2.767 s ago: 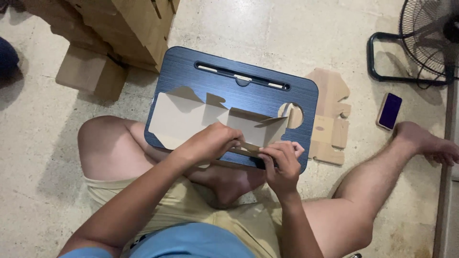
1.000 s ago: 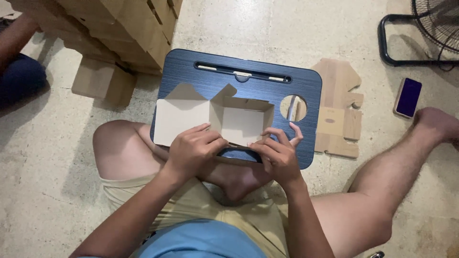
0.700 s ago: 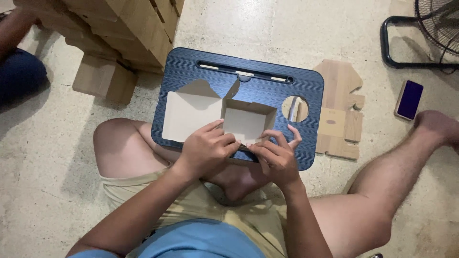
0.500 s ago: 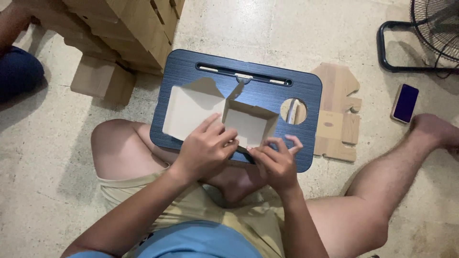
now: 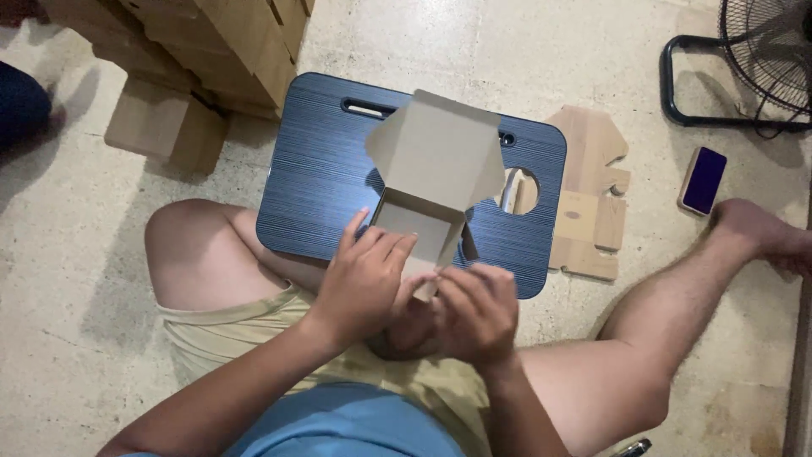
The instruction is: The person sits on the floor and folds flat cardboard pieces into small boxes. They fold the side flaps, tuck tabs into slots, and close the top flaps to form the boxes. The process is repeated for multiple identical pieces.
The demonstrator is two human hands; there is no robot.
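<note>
While the person sits on the floor with legs spread, both forearms reach up from the lower edge of the frame and meet at centre. The left hand (image 5: 368, 275) lies with fingers stretched forward, fingertips pressed on the near wall of a small cardboard box (image 5: 427, 199); its grip is loose, fingers laid flat rather than curled. The right hand (image 5: 474, 309) is curled just beside it, blurred, pinching the box's lower front flap between thumb and fingers. This box is half folded, pale grey-brown inside, with its big lid flap standing open toward the top of the frame. It sits on a dark blue lap tray (image 5: 321, 182) at centre. A flat cardboard blank (image 5: 592, 203) lies right of the tray, a phone (image 5: 704, 180) farther right, stacked cardboard (image 5: 211, 51) at upper left.
</note>
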